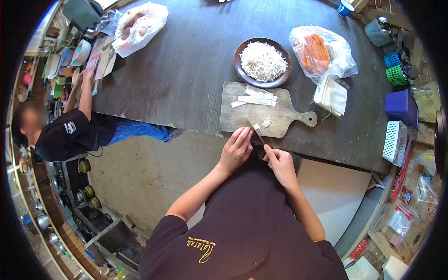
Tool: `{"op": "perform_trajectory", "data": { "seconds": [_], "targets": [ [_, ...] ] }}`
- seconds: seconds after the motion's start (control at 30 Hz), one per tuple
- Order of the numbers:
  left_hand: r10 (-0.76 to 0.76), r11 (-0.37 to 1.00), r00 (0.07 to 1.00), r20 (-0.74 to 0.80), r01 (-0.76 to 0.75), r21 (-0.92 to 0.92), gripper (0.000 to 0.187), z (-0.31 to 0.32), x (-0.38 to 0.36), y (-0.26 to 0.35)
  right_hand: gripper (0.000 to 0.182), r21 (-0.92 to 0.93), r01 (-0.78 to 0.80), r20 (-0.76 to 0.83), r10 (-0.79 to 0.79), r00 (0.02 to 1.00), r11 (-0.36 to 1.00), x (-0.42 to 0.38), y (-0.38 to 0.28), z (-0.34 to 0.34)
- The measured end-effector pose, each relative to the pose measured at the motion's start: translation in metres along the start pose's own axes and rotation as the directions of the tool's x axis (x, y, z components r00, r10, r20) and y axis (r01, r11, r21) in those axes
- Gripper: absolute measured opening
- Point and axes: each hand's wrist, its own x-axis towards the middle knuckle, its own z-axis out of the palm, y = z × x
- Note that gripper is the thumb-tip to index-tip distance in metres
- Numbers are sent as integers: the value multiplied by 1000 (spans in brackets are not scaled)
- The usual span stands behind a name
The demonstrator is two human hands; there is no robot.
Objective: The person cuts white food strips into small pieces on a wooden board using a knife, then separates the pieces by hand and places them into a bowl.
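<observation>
My right hand (pixel 281 164) is wrapped round the handle of a small knife (pixel 259 132), its blade over the near edge of the wooden cutting board (pixel 228 116). Close to the blade, my left hand (pixel 236 150) has its fingers bent together at the board's edge; what they press on is hidden. Small white shreds (pixel 267 122) lie just past the knife. Several flat white strips (pixel 255 99) rest farther up the board. Behind it stands a dark round bowl (pixel 238 74) heaped with thin white shreds (pixel 263 61).
A plastic bag of orange sticks (pixel 315 53) and a pack of pale square sheets (pixel 330 96) lie right of the bowl. A white plastic bag (pixel 140 29) sits far left, near another person (pixel 70 133). Baskets and a purple box (pixel 401 108) line the right side.
</observation>
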Motion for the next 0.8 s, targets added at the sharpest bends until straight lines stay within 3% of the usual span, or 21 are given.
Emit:
{"op": "perform_trajectory", "data": {
  "seconds": [0.2,0.4,0.5,0.8],
  "targets": [
    [-17,1000,1000,7,17,-20,45,-2,-1,1,61,-60,5,-45,-8,999,998,-3,-12,2],
    [1,1000,1000,17,-1,-17,45,-3,1,0,62,-36,-45,-9,45,999,998,-6,-6,-1],
    [-13,999,1000,3,13,-31,46,-1,0,1,63,76,45,5,-46,999,996,12,0,10],
    [-12,1000,1000,-4,11,-29,46,-1,-1,-1,63,22,-4,-13,5,1000,1000,0,1,7]
  ]
}}
